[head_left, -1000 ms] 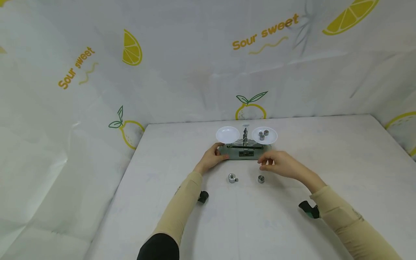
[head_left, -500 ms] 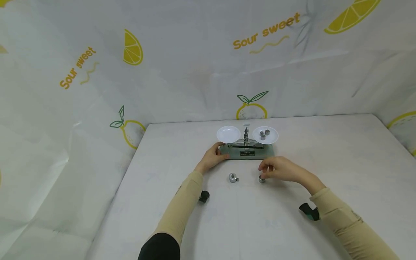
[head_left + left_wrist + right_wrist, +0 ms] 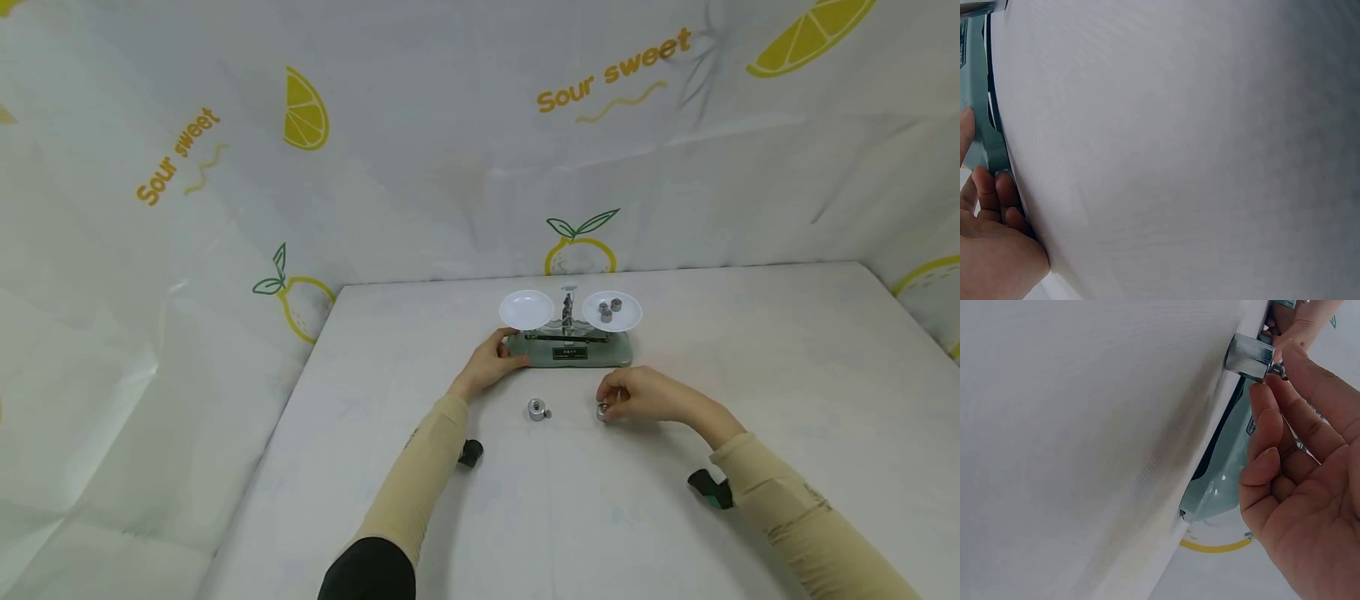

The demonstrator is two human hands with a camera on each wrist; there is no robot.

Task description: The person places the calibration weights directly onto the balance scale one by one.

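A grey-green balance scale [image 3: 536,354] stands toward the back of the table, with a white pan on each side. My left hand [image 3: 486,367] grips the left end of its base, thumb in front and fingers round the side. In front of the scale's right end, my right hand [image 3: 637,394] pinches a shiny metal weight [image 3: 602,412]. The right wrist view shows thumb and finger at the small knob on top of this weight [image 3: 1249,357]. The left pan [image 3: 527,309] is bare, while three small weights [image 3: 616,305] sit on the right pan [image 3: 628,313].
Between the hands, a larger metal weight [image 3: 536,409] stands on the white table [image 3: 600,517], with a tiny one [image 3: 548,414] beside it. Black devices show at the left [image 3: 470,452] and right forearms. Behind the table hangs a lemon-printed white sheet [image 3: 420,192].
My right hand has come down and toward me from beside the scale's base and taken hold of the weight. My left hand has stayed on the scale.
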